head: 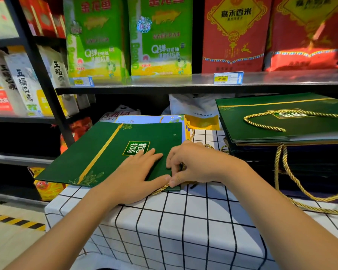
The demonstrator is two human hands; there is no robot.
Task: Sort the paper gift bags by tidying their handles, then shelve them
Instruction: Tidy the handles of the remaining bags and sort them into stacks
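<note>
While the left hand (134, 173) presses flat on the green bag (109, 152), the right hand (191, 162) pinches its half-hidden cord (160, 190)

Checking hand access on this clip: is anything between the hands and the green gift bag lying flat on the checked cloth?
Nothing visible: the left hand lies flat on the green gift bag, and the right hand pinches its edge by the gold rope handle.
</note>
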